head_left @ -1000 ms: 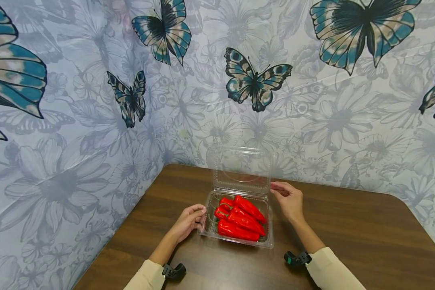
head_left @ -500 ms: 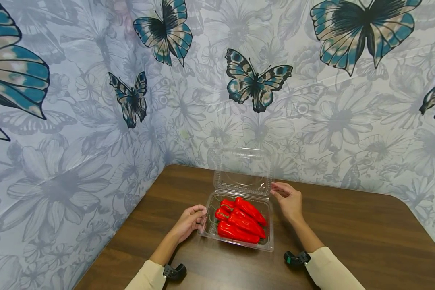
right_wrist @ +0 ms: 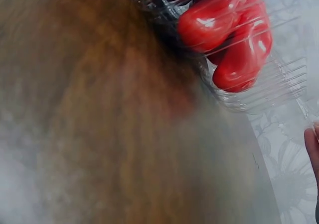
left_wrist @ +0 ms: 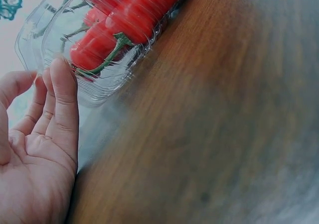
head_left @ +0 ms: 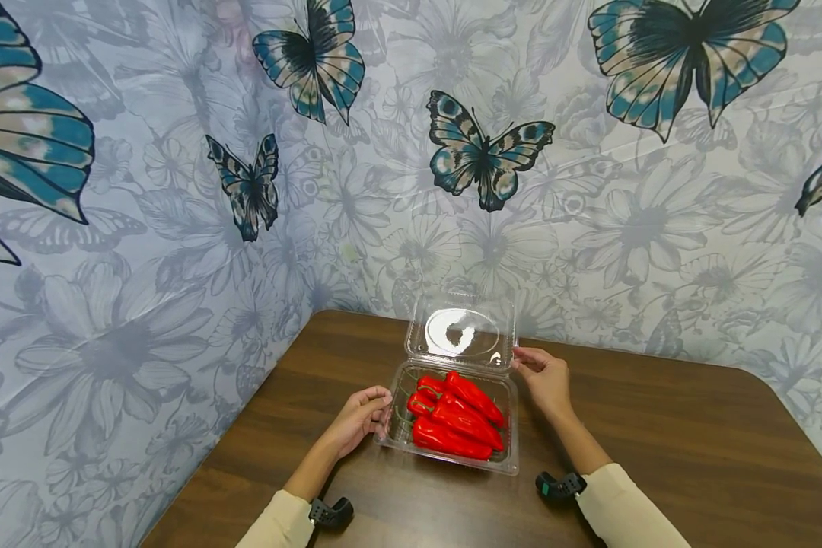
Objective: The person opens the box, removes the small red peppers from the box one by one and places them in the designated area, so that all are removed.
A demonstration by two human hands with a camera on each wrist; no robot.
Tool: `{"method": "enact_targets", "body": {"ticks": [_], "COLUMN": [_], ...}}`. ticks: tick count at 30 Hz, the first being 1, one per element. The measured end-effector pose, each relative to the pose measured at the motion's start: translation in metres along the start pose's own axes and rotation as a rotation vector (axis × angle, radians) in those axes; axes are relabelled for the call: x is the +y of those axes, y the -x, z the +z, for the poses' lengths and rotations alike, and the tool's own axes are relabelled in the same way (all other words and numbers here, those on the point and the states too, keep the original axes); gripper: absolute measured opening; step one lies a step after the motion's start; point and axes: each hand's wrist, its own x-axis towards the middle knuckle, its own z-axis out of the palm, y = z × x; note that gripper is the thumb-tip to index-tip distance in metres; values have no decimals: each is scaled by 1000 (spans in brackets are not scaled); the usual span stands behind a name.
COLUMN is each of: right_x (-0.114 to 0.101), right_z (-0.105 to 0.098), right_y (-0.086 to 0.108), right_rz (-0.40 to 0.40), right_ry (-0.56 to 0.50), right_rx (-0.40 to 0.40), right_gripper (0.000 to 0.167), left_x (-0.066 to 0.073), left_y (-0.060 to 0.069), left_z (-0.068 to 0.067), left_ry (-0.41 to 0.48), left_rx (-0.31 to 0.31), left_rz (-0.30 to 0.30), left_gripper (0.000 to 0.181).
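Note:
A clear plastic clamshell container (head_left: 510,460) stands on the table with its hinged lid (head_left: 418,335) raised at the back. Several glossy red peppers (head_left: 462,418) with green stems lie inside its base. At the left side, my left hand (head_left: 352,420) pinches the base's rim between thumb and fingers; the left wrist view also has this hand (left_wrist: 45,124) at the plastic edge. My right hand (head_left: 546,380) holds the lid's right edge near the hinge with its fingertips. Only some fingertips (right_wrist: 313,144) of that hand show at the right border of the right wrist view.
The brown wooden table (head_left: 671,426) extends to both sides of the container. Behind it hangs a pale wall covering (head_left: 630,251) with flowers and butterflies. Black bands (head_left: 330,514) are worn on both wrists, below cream sleeves (head_left: 623,506).
The lid's top edge has come lower in the head view, and a bright glare now shows on it. My right hand has shifted slightly with it; my left hand stays nearly still.

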Motion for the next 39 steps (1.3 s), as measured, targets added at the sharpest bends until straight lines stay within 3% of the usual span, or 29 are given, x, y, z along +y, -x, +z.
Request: {"method": "enact_targets", "body": {"ticks": [11, 26, 32, 36, 39], "right_x": [-3, -7, -11, -17, -24], "right_z": [-1, 0, -2, -7, -12], "right_y": [1, -2, -2, 4, 9], "right_rz": [207, 389, 335, 271, 234], "right_ry": [17, -187, -187, -85, 50], "right_rx": [-58, -113, -114, -111, -101], "right_gripper": [26, 36, 33, 28, 25], "left_x": [-2, -2, 0, 0, -1], "left_y": [2, 3, 1, 1, 1], "left_z": [-3, -3, -4, -3, -2], "left_ry": [-15, -6, -8, -10, -8], "left_rx": [-11, -15, -18, -23, -33], "left_rz": [5, 14, 27, 21, 17], "left_gripper": [9, 11, 12, 11, 9]}}
